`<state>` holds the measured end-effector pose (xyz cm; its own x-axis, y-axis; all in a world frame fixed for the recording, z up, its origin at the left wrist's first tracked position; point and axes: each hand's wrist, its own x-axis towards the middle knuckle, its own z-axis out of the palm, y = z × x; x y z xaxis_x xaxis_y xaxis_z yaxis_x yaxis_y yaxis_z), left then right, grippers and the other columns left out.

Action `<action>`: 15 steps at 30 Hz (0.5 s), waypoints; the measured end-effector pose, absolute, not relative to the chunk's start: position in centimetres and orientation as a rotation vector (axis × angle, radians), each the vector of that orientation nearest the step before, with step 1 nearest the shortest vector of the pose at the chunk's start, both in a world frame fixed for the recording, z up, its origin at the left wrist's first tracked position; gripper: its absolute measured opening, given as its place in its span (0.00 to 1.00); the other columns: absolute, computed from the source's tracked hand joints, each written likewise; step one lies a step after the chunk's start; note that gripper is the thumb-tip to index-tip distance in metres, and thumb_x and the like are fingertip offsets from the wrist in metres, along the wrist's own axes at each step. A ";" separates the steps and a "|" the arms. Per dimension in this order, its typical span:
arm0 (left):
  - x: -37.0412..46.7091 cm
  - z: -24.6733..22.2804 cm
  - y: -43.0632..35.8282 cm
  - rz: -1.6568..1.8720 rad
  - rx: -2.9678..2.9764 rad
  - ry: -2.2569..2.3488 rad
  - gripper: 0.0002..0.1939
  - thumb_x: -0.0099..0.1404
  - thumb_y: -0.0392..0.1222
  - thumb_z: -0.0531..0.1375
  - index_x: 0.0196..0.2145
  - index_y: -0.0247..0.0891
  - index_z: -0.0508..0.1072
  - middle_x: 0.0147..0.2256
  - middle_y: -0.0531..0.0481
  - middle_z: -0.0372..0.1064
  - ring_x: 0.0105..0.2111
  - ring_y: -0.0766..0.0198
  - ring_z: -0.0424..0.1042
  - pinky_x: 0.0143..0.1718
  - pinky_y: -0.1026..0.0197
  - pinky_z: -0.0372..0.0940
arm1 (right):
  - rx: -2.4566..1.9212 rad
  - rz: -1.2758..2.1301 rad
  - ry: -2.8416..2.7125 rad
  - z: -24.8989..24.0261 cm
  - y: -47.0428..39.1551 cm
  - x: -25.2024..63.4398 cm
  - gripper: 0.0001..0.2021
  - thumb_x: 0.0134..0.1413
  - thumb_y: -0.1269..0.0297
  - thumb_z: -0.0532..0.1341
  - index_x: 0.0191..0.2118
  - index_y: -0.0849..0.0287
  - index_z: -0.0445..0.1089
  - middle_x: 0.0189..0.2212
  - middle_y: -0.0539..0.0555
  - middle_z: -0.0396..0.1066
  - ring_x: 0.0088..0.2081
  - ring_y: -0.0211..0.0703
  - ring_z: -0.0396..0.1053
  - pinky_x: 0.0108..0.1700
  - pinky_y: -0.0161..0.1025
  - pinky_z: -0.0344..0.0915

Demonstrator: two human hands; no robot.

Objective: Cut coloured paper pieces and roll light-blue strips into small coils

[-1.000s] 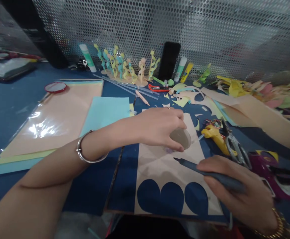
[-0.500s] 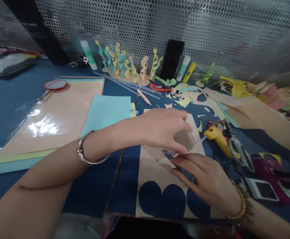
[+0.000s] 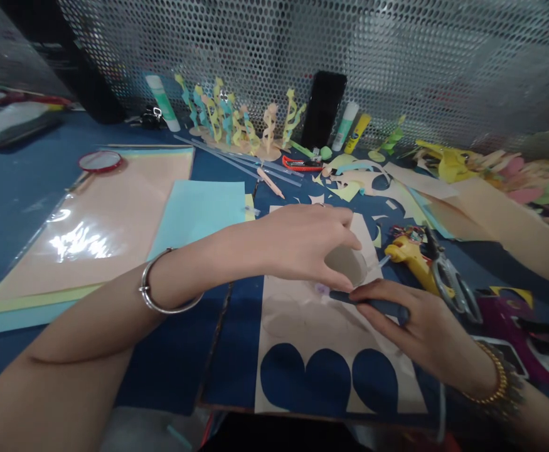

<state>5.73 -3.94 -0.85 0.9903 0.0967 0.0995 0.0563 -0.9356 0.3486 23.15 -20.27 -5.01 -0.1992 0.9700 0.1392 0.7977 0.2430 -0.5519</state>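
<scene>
- The left hand (image 3: 307,242) and right hand (image 3: 420,323) nearly meet, narrowing the way between.
- Just beyond the right hand, a glue gun (image 3: 410,258) and scissors (image 3: 440,265) block passage.
- Nearside of the left hand, flat paper (image 3: 293,314) leaves room.

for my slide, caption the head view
Left hand holds a round object on cut paper; right hand holds a dark pen.

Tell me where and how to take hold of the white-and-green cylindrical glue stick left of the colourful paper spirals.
Grip the white-and-green cylindrical glue stick around its middle, probably from the front. It stands tilted, its slim body exposed on that side, while the grey perforated metal screen rises behind and colourful paper spirals stand to its right.
</scene>
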 end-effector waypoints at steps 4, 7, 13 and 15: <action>5.7 -0.6 -4.0 0.139 2.791 0.123 0.26 0.62 0.58 0.56 0.52 0.41 0.71 0.44 0.47 0.68 0.37 0.58 0.67 0.28 0.59 0.55 | -1.693 0.519 -1.981 -4.9 -19.6 24.1 0.05 0.60 0.64 0.57 0.38 0.53 0.70 0.34 0.49 0.76 0.35 0.41 0.74 0.38 0.36 0.70; 5.8 -0.5 -4.0 0.124 2.794 0.136 0.25 0.63 0.58 0.56 0.52 0.42 0.71 0.44 0.46 0.68 0.37 0.58 0.67 0.28 0.60 0.55 | -1.742 0.481 -1.927 -5.1 -18.9 24.9 0.05 0.59 0.62 0.57 0.37 0.53 0.70 0.32 0.50 0.75 0.32 0.41 0.74 0.36 0.37 0.70; 5.8 -0.6 -4.0 0.136 2.796 0.127 0.25 0.62 0.58 0.57 0.51 0.41 0.72 0.43 0.46 0.68 0.36 0.59 0.67 0.26 0.60 0.53 | -1.791 0.577 -1.730 -4.4 -16.2 27.6 0.12 0.59 0.54 0.57 0.33 0.56 0.72 0.25 0.51 0.73 0.25 0.40 0.70 0.27 0.36 0.66; 5.9 -0.7 -3.9 0.139 2.799 0.125 0.24 0.62 0.58 0.57 0.50 0.41 0.72 0.43 0.46 0.68 0.35 0.59 0.67 0.26 0.60 0.53 | -1.743 0.658 -1.639 -4.0 -14.5 28.1 0.14 0.59 0.52 0.57 0.33 0.58 0.70 0.24 0.52 0.71 0.24 0.39 0.69 0.28 0.36 0.66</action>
